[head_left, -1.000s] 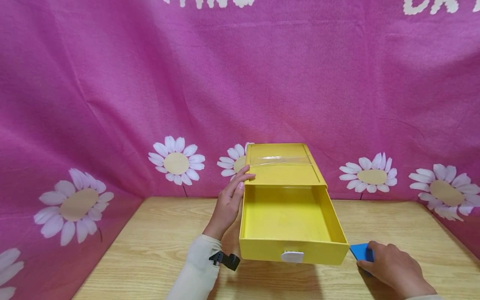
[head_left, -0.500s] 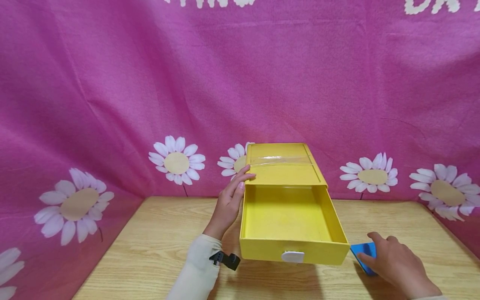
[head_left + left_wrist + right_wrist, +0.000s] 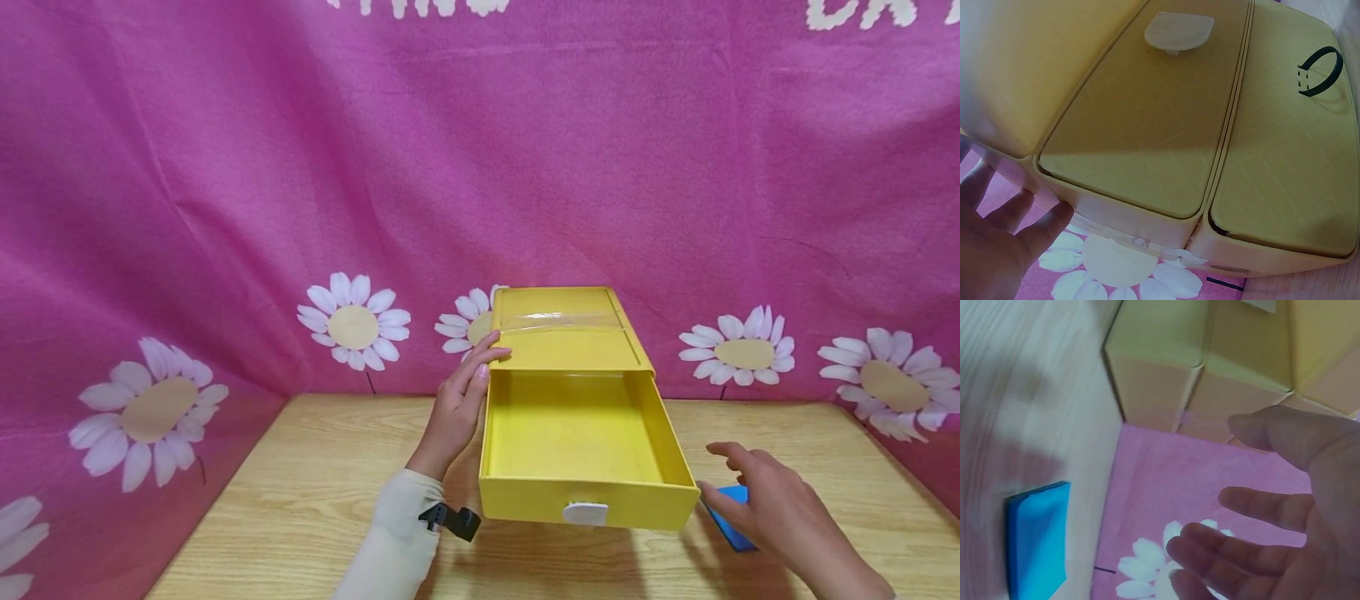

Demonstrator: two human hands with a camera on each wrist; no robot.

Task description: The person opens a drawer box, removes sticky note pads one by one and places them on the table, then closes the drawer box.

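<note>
A yellow drawer cabinet (image 3: 562, 352) stands on the table with its top drawer (image 3: 525, 500) pulled out. Nothing lies on the visible floor of that drawer. My left hand (image 3: 452, 408) rests against the cabinet's left side, fingertips over the top edge. Off the drawer's front right corner, my right hand (image 3: 787, 508) hovers with fingers spread and nothing between them. Below it a flat blue block (image 3: 731, 532) lies on the table, partly covered by the hand. In the right wrist view this blue block (image 3: 1038, 544) lies apart from the fingers.
Two closed drawers sit under the pulled-out one: the middle drawer (image 3: 1141, 119) has a white tab, the bottom one a black strap loop (image 3: 1329, 78). Clear tape (image 3: 558, 320) crosses the cabinet top. A pink flowered cloth (image 3: 600, 167) hangs behind the wooden table (image 3: 315, 500).
My right hand has let go of the blue block and risen off it, its fingers spreading. The block stays on the table. My left hand and the cabinet have not moved.
</note>
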